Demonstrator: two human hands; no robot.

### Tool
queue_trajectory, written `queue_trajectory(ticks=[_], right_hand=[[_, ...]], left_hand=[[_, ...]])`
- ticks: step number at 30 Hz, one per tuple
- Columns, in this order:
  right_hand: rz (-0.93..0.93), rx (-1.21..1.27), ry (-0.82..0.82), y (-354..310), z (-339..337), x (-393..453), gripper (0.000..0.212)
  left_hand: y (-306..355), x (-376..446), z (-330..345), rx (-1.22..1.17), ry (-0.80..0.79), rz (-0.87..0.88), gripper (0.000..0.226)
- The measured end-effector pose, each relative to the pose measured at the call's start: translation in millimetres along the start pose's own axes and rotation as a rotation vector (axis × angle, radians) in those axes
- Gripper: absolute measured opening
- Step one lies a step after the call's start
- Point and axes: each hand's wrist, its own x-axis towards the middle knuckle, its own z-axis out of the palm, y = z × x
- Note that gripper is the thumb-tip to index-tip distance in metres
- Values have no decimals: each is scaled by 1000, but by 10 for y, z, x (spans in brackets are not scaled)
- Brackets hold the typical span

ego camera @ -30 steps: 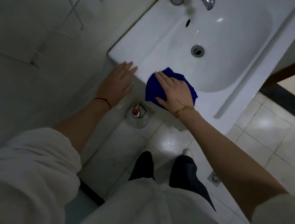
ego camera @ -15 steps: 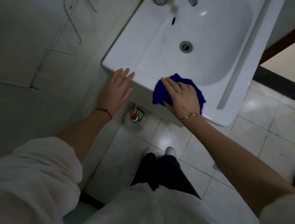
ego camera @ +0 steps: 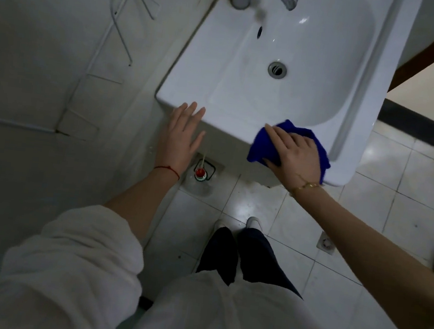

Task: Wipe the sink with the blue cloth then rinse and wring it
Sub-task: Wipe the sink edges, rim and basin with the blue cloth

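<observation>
Now I see the blue cloth [ego camera: 264, 149] has slid rightward along the front rim of the glossy white sink [ego camera: 245, 99] — the right hand [ego camera: 297, 157] presses it flat, fingers straight. My left hand [ego camera: 181, 135] rests spread at the near-left corner. Below stands a red-capped bottle [ego camera: 200, 174].

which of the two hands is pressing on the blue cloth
The right hand, with the gold bracelet, presses flat on the blue cloth at the sink's front rim; the left hand, with the red string, holds nothing.
</observation>
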Motion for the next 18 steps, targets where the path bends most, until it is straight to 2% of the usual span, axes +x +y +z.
queue_trajectory(ticks=[5,8,13,18], right_hand=[[-58,4,-46,-562,100,562,74],[-80,23,-54,-649,126,669,73],[-54,13,-5,-52,48,78,72],[-20,-23,-17,458,-57,-388,70]], left_hand=[[-2,-13,23,14,4,-9,50],[3,-11,38,11,14,-16,49],[93,-15,78,49,19,-69,51],[380,27,139,9,-2,-201,61]])
